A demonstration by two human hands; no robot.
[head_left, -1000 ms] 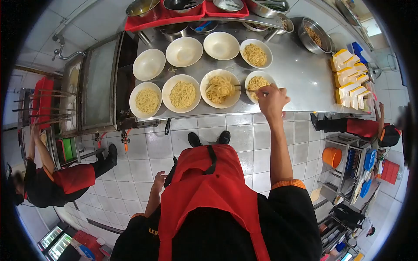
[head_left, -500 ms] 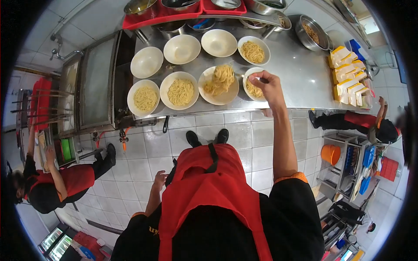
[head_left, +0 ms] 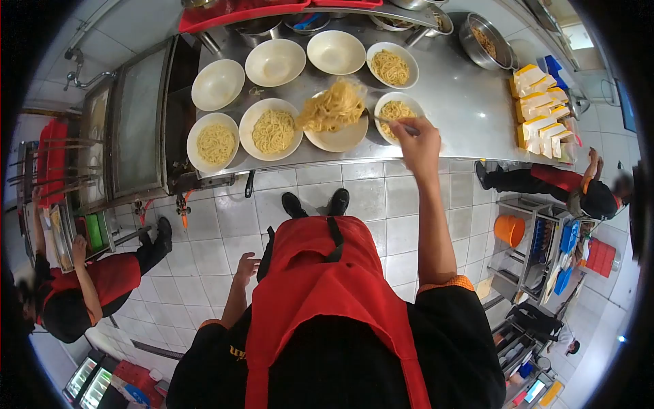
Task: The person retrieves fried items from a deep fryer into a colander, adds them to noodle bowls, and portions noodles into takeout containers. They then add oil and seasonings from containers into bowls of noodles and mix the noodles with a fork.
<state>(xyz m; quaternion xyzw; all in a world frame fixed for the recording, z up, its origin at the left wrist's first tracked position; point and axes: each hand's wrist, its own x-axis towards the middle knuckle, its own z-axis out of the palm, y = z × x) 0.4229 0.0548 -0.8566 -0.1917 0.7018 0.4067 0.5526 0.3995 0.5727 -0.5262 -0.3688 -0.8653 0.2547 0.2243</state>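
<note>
My right hand (head_left: 419, 143) is closed on the handle of a metal utensil (head_left: 407, 129), above the front row of bowls. Noodles hide its head, so I cannot tell its exact kind. A clump of sauced noodles (head_left: 335, 105) is raised over a white bowl (head_left: 338, 142) and blurred by motion. To the right, partly behind my hand, is a bowl of noodles (head_left: 395, 112). Left of the raised clump are two bowls of plain noodles (head_left: 274, 132) (head_left: 216, 144). My left hand (head_left: 246, 268) hangs beside the apron, holding nothing, fingers apart.
Behind stand three bowls without noodles (head_left: 275, 63) and one noodle bowl (head_left: 392, 67) on the steel counter (head_left: 463, 102). A metal pot (head_left: 485, 42) and yellow-white cartons (head_left: 541, 112) are at right. Co-workers stand at left (head_left: 88, 286) and right (head_left: 565, 187).
My right hand has tilted the utensil and shifted slightly down. The lifted noodles have moved left and spread out over the bowl. The whole view has shifted a little; my left hand stays low.
</note>
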